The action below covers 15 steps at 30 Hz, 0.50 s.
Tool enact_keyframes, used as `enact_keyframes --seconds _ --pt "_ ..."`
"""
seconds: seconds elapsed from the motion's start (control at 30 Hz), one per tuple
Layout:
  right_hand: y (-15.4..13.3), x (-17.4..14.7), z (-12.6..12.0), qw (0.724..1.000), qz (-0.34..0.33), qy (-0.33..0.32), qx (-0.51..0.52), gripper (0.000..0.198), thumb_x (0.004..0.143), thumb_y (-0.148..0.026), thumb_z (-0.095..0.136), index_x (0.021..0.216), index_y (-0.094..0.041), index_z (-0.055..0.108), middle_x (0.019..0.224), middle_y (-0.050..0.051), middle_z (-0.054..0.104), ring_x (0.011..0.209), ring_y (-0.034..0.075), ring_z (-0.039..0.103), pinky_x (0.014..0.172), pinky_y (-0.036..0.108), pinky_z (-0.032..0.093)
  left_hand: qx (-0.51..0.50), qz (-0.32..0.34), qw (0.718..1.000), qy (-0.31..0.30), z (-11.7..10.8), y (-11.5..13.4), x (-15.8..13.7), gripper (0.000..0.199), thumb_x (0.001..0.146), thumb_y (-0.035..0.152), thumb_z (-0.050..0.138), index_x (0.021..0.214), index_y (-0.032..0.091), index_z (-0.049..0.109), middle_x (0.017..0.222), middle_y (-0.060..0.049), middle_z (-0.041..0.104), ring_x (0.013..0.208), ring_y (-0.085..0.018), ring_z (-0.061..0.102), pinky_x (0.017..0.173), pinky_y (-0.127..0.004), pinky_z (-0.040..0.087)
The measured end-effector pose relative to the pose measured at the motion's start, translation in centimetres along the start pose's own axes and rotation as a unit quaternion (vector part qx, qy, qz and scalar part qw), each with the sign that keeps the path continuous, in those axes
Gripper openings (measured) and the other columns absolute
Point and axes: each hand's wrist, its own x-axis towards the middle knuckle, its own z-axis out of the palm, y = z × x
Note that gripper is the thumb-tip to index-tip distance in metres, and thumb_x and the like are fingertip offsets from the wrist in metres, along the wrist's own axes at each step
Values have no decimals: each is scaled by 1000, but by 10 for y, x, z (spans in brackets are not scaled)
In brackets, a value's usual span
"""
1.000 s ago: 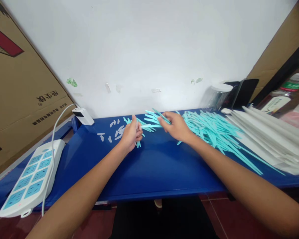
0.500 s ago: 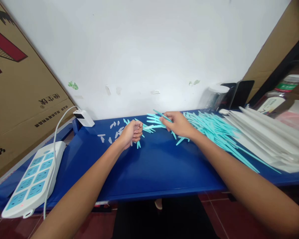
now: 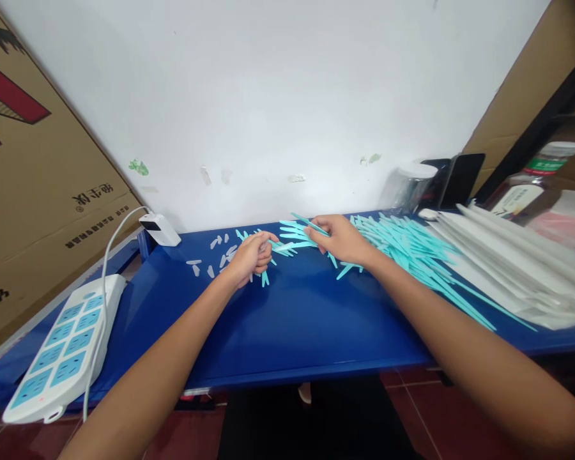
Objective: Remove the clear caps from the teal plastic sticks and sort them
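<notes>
My right hand [image 3: 338,239] pinches a thin turquoise strip [image 3: 303,221] that slants up to the left past its fingertips. Beneath and left of it, several more turquoise strips [image 3: 294,234] fan out on the blue tabletop [image 3: 297,319]. My left hand [image 3: 250,259] is closed, its index finger slightly lifted toward the right; whatever lies inside the curled fingers is hidden. Turquoise strips [image 3: 265,279] stick out from around and under it. Small pale grey pieces [image 3: 227,255] lie scattered just left of that hand. A large heap of turquoise strips [image 3: 402,246] spreads right of my right hand.
A white power strip [image 3: 67,348] with a cable lies at the left, near a small white device [image 3: 160,230]. White packets [image 3: 512,268], a clear jar [image 3: 407,188], a dark phone-like slab [image 3: 464,181] and a bottle [image 3: 531,182] stand at the right. A white wall [image 3: 278,102] bounds the back.
My left index finger has straightened a little from its curl. The right hand keeps its pinch on the strip. The view has shifted slightly.
</notes>
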Motion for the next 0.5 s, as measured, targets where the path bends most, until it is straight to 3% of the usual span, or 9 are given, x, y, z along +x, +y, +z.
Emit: enact_keyframes --seconds 0.1,0.2,0.33,0.5 --pt "-1 -1 2 1000 -2 -11 -5 41 98 -51 53 70 -20 54 54 -1 62 52 13 50 56 26 37 -15 3 1000 -3 1 0 0 19 98 40 57 95 21 57 55 10 30 40 -6 17 37 -15 13" --pt "-2 -1 3 1000 -5 -21 -6 41 98 -49 53 69 -20 54 55 -1 62 50 13 51 56 26 37 -4 12 1000 -12 2 0 -1 27 97 47 62 100 21 57 60 7 44 40 -5 21 37 -15 15" --pt "-2 -1 3 1000 -7 -17 -3 39 99 -47 53 70 -20 54 54 -2 62 50 12 50 56 26 37 -13 12 1000 23 1 -2 1 34 93 49 70 102 19 57 71 2 59 39 -2 23 37 -15 16" --pt "-1 -1 2 1000 -2 -7 -7 39 98 -48 53 71 -20 55 54 -1 62 52 13 49 56 26 36 -14 15 999 51 -2 -7 6 45 89 60 71 94 18 54 63 0 62 37 -2 22 37 -16 17"
